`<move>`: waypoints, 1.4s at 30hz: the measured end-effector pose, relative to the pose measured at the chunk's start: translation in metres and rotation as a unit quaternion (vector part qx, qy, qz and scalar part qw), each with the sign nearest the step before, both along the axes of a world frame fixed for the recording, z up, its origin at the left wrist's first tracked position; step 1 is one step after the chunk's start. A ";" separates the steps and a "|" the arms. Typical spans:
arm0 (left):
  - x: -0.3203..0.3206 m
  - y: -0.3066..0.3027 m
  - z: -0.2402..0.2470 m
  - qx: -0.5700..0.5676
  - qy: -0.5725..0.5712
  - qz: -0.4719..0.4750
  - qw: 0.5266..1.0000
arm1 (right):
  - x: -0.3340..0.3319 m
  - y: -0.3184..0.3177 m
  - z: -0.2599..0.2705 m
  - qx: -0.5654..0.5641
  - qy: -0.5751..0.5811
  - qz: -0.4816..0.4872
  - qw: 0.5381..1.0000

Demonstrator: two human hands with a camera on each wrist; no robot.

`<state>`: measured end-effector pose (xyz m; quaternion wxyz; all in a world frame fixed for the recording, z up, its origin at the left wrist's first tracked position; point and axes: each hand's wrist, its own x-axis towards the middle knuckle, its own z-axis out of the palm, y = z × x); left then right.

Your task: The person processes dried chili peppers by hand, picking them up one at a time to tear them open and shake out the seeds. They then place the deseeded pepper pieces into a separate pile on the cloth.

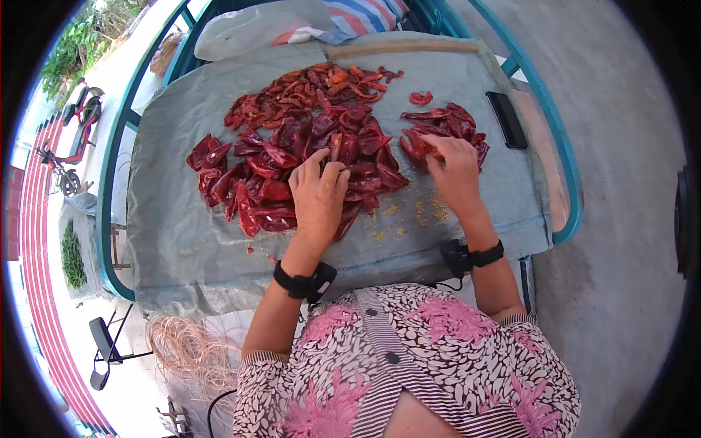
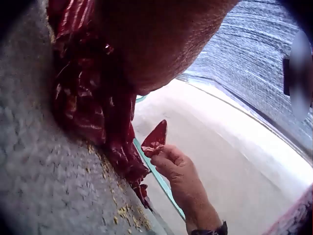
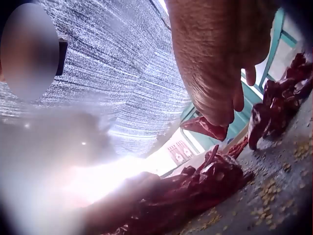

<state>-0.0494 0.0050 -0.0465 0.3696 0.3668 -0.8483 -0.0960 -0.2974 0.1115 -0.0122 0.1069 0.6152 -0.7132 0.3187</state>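
My right hand (image 1: pixel 455 171) pinches a piece of red pepper (image 2: pixel 155 138) between thumb and fingers, its pointed end upward in the left wrist view. In the head view this hand is over the near side of a small heap of red peppers (image 1: pixel 456 117). My left hand (image 1: pixel 318 197) reaches into the large pile of glossy red peppers (image 1: pixel 266 191), fingers bent. A lighter red-brown pepper piece (image 1: pixel 336 146) shows right at its fingertips. I cannot tell whether the left fingers grip it, since the palm hides their undersides.
Darker, shrivelled pepper pieces (image 1: pixel 310 86) form the far part of the pile. Yellow seeds (image 1: pixel 431 212) are scattered on the grey-green sheet (image 1: pixel 175 241). A black phone (image 1: pixel 506 120) lies at the right. Teal rails (image 1: pixel 109 182) frame the surface, with a striped sack (image 1: pixel 361 18) behind.
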 end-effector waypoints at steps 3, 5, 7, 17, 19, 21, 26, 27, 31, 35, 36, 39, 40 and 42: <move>0.004 0.008 0.022 -0.063 -0.013 0.026 0.998 | 0.001 0.002 -0.003 -0.033 -0.036 -0.035 0.998; 0.005 0.018 0.034 -0.035 -0.009 0.017 0.999 | 0.011 0.004 -0.003 -0.046 -0.064 0.006 0.997; 0.002 0.024 0.036 -0.005 0.007 -0.019 1.000 | 0.034 0.009 0.010 -0.046 -0.088 0.094 0.991; -0.026 0.032 0.038 0.031 0.051 -0.108 0.992 | 0.035 0.026 0.008 0.024 -0.130 0.083 0.988; -0.030 0.031 0.032 0.037 -0.023 -0.135 0.990 | 0.018 0.025 0.009 0.005 -0.096 0.030 0.995; -0.036 0.031 0.026 0.004 -0.079 -0.152 0.985 | 0.012 0.024 0.007 -0.022 -0.105 -0.029 0.994; -0.051 0.031 0.019 -0.036 -0.124 -0.161 0.979 | 0.006 0.020 0.003 -0.084 -0.054 -0.121 0.988; -0.051 0.030 0.019 -0.038 -0.126 -0.165 0.977 | 0.008 0.022 0.001 -0.073 -0.069 -0.092 0.991; -0.052 0.025 0.025 -0.052 -0.114 -0.185 0.975 | 0.025 0.032 0.003 -0.023 -0.103 0.024 0.994; -0.051 0.027 0.037 -0.042 -0.045 -0.194 0.979 | 0.043 0.033 0.016 0.006 -0.099 0.093 0.991; -0.050 0.028 0.036 -0.023 -0.034 -0.188 0.981 | 0.042 0.032 0.009 0.015 -0.135 0.106 0.985; -0.046 0.028 0.034 0.009 -0.007 -0.167 0.986 | 0.043 0.029 -0.003 0.034 -0.207 0.118 0.971; -0.046 0.029 0.034 0.014 -0.006 -0.160 0.987 | 0.043 0.028 -0.005 0.039 -0.224 0.117 0.967; -0.042 0.030 0.033 0.030 -0.001 -0.148 0.989 | 0.044 0.028 -0.004 0.033 -0.231 0.115 0.965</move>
